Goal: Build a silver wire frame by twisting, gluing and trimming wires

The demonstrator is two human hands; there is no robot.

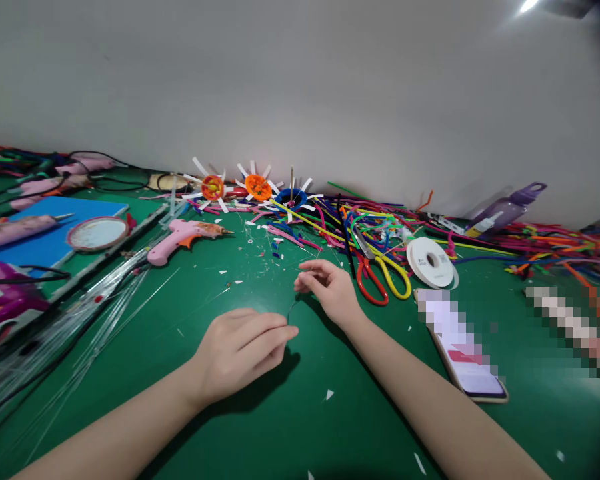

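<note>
Thin dark wire (pixel 293 311) hangs just above the middle of the green desk (pixel 180 413), stretched between the two hands and curving from 7 o'clock up to 1 o'clock. That desk fills the view below a pale wall. A tangle of coloured pipe cleaners (pixel 530 247) spreads along the wall at 2 o'clock of the hands. A bundle of clear thin strips (pixel 80 313) fans out at 9 o'clock, and a blue board (pixel 40 250) lies beyond it at 10 o'clock.

The left hand (pixel 240 353) rests low on the desk, fingers curled in, with thumb and forefinger pinched on the near end of the wire. The right hand (pixel 330 288), at 1 o'clock of the left, is loosely curled and nips the far end between its fingertips.

A phone (pixel 473 377) lies flat at 4 o'clock of the right hand. A pink glue gun (pixel 180 237) lies on its side at 11 o'clock of the left hand. Scissors (pixel 385 280) with one red and one yellow handle lie just beside the right hand at 3 o'clock, and next to them is a white ribbon spool (pixel 430 261). A purple bottle (pixel 510 210) lies tipped over at 2 o'clock. Three small paper flowers (pixel 258 188) stand in a row at 12 o'clock against the wall.
</note>
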